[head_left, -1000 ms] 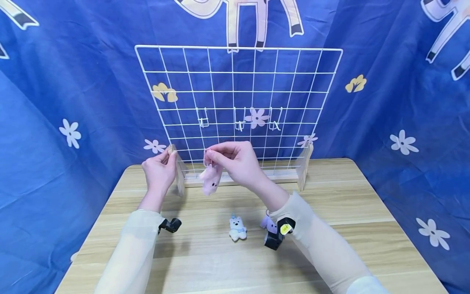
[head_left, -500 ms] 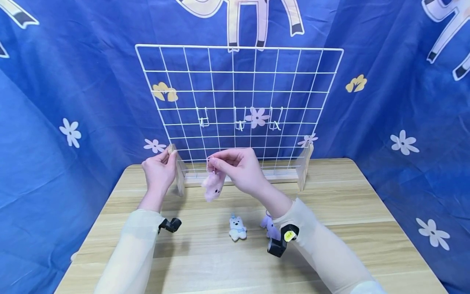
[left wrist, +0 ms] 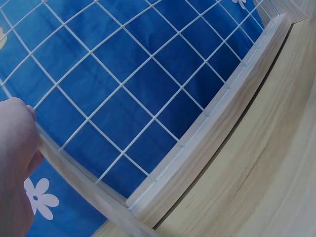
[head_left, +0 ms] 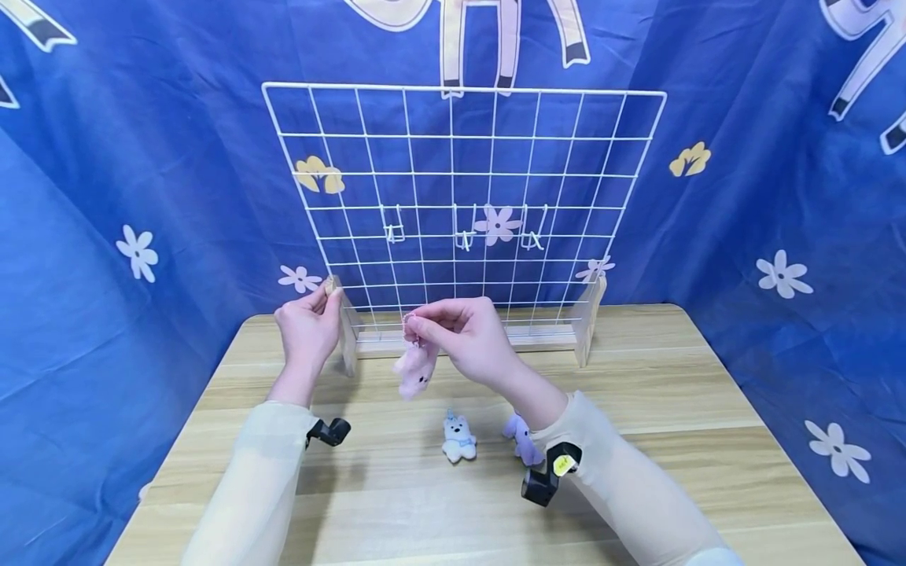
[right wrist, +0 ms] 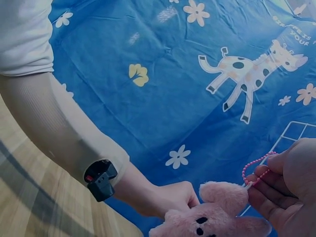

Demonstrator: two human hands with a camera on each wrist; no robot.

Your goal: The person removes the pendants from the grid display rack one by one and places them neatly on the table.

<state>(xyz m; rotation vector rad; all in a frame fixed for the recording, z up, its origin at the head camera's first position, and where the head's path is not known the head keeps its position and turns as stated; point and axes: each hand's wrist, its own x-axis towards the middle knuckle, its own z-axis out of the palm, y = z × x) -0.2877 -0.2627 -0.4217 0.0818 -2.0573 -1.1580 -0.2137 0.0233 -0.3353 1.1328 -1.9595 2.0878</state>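
My right hand (head_left: 470, 338) pinches the pink bead chain (right wrist: 245, 170) of a pink plush keychain (head_left: 416, 371), which dangles in front of the lower part of the white wire grid (head_left: 473, 138). In the right wrist view the plush (right wrist: 217, 210) shows pink fur and two black eyes. With curled fingers, my left hand (head_left: 307, 330) grips the top of the grid's left wooden foot (head_left: 347, 334). Three white hooks hang in a row on the grid: a left hook (head_left: 393, 233), a middle hook (head_left: 464, 240) and a right hook (head_left: 532, 239), with nothing on them.
A white bear plush keychain (head_left: 458, 440) lies on the wooden table (head_left: 396, 503). Right of it lies a purple plush keychain (head_left: 522, 439), partly behind my right wrist. The right wooden foot (head_left: 587, 322) holds the grid's other side. A blue patterned cloth (head_left: 764, 196) surrounds the table.
My right hand has moved down and slightly right, toward me, carrying the pink plush keychain with it. The left hand stays on the wooden foot.
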